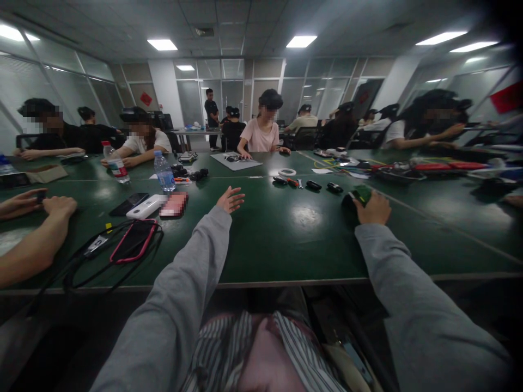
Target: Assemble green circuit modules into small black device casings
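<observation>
My left hand (231, 200) is raised over the green table (281, 239), its fingers spread and nothing in them. On the right, my right hand (375, 209) is wrapped round a small green and black object (361, 194); its kind I cannot make out. Between the hands, further back, lies a row of small items: a black piece (280, 180), an orange and black piece (292, 182), a small metal wrench-like piece (300, 184) and two black oval pieces (314, 185). A white ring (287, 172) lies just behind them.
At left are a clear bottle (164, 173), a red-labelled bottle (116, 163), a white device (146, 207), a red case (174, 204) and a pink-edged phone pouch (134, 240) with black straps. A neighbour's hands (59, 207) rest at far left. Red tools and cables (441, 166) lie right.
</observation>
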A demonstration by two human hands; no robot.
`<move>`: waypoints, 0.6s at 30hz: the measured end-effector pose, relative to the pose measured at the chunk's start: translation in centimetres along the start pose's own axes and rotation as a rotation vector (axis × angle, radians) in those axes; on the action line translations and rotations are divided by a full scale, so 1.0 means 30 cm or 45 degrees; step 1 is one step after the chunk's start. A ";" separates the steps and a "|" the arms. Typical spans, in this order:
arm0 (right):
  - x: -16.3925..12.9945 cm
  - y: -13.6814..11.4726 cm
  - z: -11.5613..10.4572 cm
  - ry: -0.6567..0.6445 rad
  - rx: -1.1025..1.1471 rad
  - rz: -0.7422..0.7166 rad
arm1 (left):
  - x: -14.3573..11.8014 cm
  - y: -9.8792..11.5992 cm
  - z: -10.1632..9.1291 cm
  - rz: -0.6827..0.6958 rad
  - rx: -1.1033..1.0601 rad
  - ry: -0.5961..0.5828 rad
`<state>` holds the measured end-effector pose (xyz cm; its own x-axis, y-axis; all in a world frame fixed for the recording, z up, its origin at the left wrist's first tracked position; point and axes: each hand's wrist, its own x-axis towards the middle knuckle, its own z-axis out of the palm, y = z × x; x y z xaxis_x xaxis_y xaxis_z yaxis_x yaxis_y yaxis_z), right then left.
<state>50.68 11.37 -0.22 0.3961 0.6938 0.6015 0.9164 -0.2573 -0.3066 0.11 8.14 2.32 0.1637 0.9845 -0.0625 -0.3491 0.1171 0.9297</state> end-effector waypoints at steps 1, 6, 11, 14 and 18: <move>0.002 0.022 -0.002 0.040 -0.002 0.048 | 0.002 -0.001 -0.002 0.001 -0.002 -0.008; 0.003 0.078 0.009 0.197 0.044 0.232 | 0.017 -0.007 -0.014 -0.007 -0.003 -0.028; 0.012 0.106 0.035 0.272 0.165 0.272 | 0.013 -0.005 -0.006 -0.003 -0.007 -0.024; 0.018 0.121 0.046 0.277 0.261 0.303 | 0.006 -0.003 -0.001 -0.010 0.007 -0.014; 0.020 0.133 0.048 0.288 0.279 0.182 | 0.004 -0.005 -0.002 -0.007 0.014 -0.040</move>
<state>54.50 11.73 -2.15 0.5446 0.4881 0.6820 0.8263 -0.1731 -0.5360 0.11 8.25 2.16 0.1948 0.9792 -0.0566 -0.3376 0.1211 0.9335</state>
